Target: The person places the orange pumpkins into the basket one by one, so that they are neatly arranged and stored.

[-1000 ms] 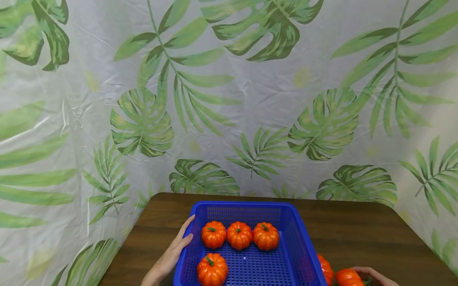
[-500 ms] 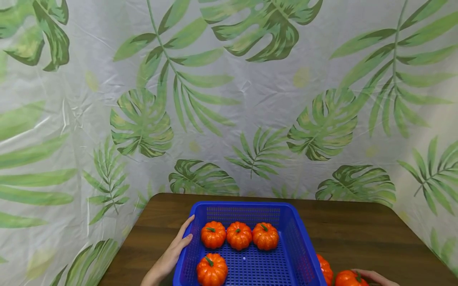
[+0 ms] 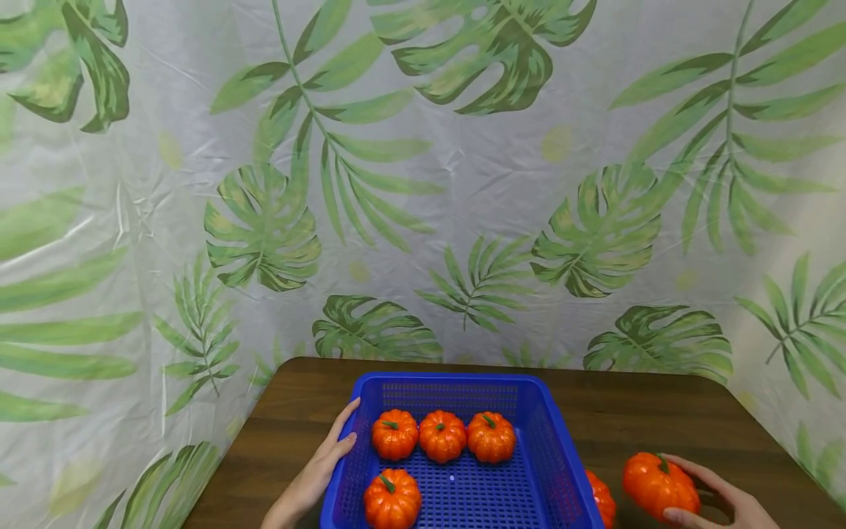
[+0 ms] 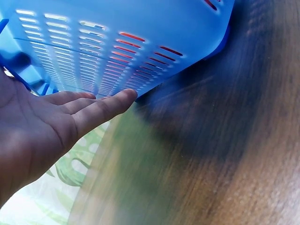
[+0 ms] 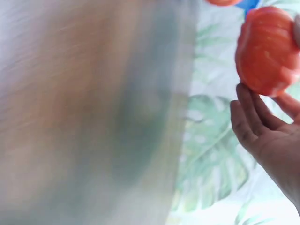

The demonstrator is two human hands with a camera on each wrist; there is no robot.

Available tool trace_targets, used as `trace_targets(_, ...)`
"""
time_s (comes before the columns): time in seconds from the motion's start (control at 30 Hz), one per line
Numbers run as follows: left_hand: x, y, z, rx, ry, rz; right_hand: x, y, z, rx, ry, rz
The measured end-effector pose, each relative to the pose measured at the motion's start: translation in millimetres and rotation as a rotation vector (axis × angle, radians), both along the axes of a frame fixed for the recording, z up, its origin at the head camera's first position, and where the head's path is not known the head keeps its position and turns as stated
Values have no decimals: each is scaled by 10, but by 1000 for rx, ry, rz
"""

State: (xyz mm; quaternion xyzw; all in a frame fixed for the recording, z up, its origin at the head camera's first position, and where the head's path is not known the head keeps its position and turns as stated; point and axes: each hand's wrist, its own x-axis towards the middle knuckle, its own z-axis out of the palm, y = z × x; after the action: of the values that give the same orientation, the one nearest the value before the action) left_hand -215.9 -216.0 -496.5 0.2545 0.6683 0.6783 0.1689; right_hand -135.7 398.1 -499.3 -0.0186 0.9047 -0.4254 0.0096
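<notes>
An orange toy pumpkin (image 3: 657, 485) with a green stem is held in my right hand (image 3: 730, 499), to the right of the blue basket (image 3: 565, 433). In the right wrist view the thumb and fingers grip this pumpkin (image 5: 265, 51) from opposite sides, raised off the table. My left hand (image 3: 311, 474) rests against the basket's left side, thumb and index fingertip at the rim. Its fingers lie straight along the slotted outer wall (image 4: 103, 47) in the left wrist view. Inside the basket, three pumpkins (image 3: 443, 436) line the back and one pumpkin (image 3: 392, 499) sits front left.
Another pumpkin (image 3: 600, 499) lies on the table just outside the basket's right wall, partly hidden by it. The brown wooden table (image 3: 661, 411) ends at a leaf-patterned curtain (image 3: 476, 220) behind and at the sides.
My right hand has lifted its pumpkin up from the lower edge of the head view, tilting it. The left hand and the basket stay where they were.
</notes>
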Motion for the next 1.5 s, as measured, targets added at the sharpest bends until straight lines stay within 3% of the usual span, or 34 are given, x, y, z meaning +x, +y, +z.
trace_targets(0.03, 0, 2, 0, 1, -1, -1, 2, -62, 86, 23, -1, -42)
trace_targets(0.1, -3, 7, -3, 4, -2, 0, -11, -152, 212, 18, 39, -19)
trace_targets(0.27, -4, 6, -6, 4, -6, 5, -56, -537, 417, -7, 247, 139)
trace_targets(0.37, 0, 0, -3, 1, -9, 6, -99, -822, 509, -26, 280, 214)
trace_targets(0.63, -3, 21, -13, -3, 3, 11, -201, -1369, 658, -109, 152, 295)
trace_targets(0.77, -3, 28, -18, -7, 5, 14, -251, -1581, 661, -107, 181, 372)
trace_targets(0.87, -7, 24, -12, -5, 2, 19, -308, -1753, 651, -48, 249, 431)
trace_targets(0.97, -10, 16, -5, -5, -1, 19, -347, -1919, 664, 13, 258, 466)
trace_targets(1.1, -10, 4, -5, -8, 0, 20, -411, -2115, 681, 45, 176, 495)
trace_targets(1.37, -16, 9, -19, -2, 14, 25, -557, -2372, 557, -92, 34, 629)
trace_targets(1.5, -10, 1, -20, -5, 14, 27, -607, -2432, 492, -102, -9, 670)
